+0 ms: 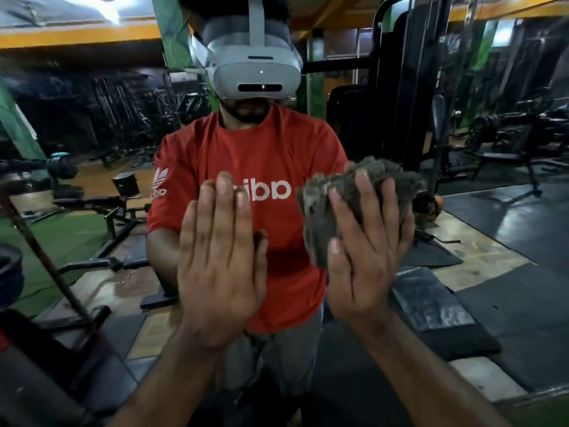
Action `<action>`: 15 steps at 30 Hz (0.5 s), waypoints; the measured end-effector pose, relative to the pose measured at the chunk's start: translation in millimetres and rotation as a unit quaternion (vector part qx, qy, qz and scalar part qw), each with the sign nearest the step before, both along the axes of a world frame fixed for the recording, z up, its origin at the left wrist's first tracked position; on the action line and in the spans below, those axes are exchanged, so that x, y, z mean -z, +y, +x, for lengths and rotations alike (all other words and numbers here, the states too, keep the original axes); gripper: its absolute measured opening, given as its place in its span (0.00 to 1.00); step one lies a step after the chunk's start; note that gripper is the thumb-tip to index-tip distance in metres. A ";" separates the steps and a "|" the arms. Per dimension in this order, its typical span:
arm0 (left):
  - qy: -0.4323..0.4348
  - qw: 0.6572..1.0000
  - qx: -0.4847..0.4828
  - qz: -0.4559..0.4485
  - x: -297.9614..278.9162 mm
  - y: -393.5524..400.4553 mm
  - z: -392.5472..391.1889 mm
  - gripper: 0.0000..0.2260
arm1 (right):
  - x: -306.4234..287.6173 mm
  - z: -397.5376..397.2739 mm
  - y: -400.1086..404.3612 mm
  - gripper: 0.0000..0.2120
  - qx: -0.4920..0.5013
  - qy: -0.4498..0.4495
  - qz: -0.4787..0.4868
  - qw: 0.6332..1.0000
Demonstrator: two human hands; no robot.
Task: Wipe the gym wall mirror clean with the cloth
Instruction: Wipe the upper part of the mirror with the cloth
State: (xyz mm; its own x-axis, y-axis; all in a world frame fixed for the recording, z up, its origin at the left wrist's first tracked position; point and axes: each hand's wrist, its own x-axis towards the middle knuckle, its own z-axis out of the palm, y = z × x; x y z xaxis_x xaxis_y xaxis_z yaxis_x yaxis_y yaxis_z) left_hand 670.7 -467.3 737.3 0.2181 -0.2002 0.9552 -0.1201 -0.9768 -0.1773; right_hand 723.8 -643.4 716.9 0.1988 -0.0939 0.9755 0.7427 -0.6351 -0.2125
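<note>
The gym wall mirror (92, 124) fills the view and reflects a person in a red shirt and a headset. My left hand (220, 260) lies flat against the glass with straight fingers close together. To its right, my right hand (368, 248) presses a bunched grey cloth (326, 208) onto the mirror with spread, straight fingers. The cloth bulges out above and to the left of the fingers. Both forearms reach up from the bottom of the frame.
The mirror reflects gym benches (117, 208), weight plates (10, 272), a black cable machine (400, 87), dark floor mats (508, 229) and a green turf strip (55, 241). A dark frame part (40, 349) stands at lower left, close to my left arm.
</note>
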 end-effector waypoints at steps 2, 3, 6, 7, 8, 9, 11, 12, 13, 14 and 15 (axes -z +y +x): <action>0.014 1.000 0.011 -0.002 -0.8 -0.3 3.8 0.24 | -20.4 -5.7 20.6 0.26 -0.007 0.018 0.054 0.998; 0.024 0.999 0.035 -0.009 -1.7 -1.4 1.9 0.23 | -23.0 -9.3 30.0 0.26 0.000 0.018 0.050 0.999; 0.049 0.993 0.112 0.003 -5.8 19.6 -14.4 0.22 | 2.5 -16.4 42.0 0.24 0.026 0.002 -0.046 0.999; 0.044 0.993 0.108 0.004 -7.2 33.2 -19.7 0.22 | 11.6 -18.8 41.0 0.24 0.031 0.001 -0.072 0.997; 0.031 0.996 0.086 0.001 -9.3 47.1 -23.1 0.22 | 14.3 -20.9 41.3 0.24 0.034 0.006 -0.082 0.996; 0.020 0.998 0.059 -0.002 -11.7 58.4 -24.3 0.23 | 9.5 -22.3 45.0 0.24 0.035 0.013 -0.072 0.997; 0.028 0.999 0.046 0.001 -14.6 68.0 -24.4 0.24 | -13.8 -25.5 64.6 0.23 0.036 0.026 -0.011 0.999; 0.042 0.997 0.060 0.006 -15.2 69.9 -27.3 0.24 | -25.8 -29.6 79.1 0.23 0.039 0.029 0.016 0.999; 0.055 0.995 0.080 0.012 -14.7 71.1 -31.2 0.24 | -32.9 -34.0 92.4 0.23 0.042 0.027 0.025 0.998; 0.060 0.993 0.097 0.014 -14.4 75.4 -36.6 0.24 | -33.3 -38.6 103.8 0.23 0.043 0.021 0.012 0.999; 0.053 0.993 0.108 0.005 -16.0 84.7 -43.1 0.25 | -26.5 -42.7 112.8 0.23 0.045 0.018 -0.016 0.999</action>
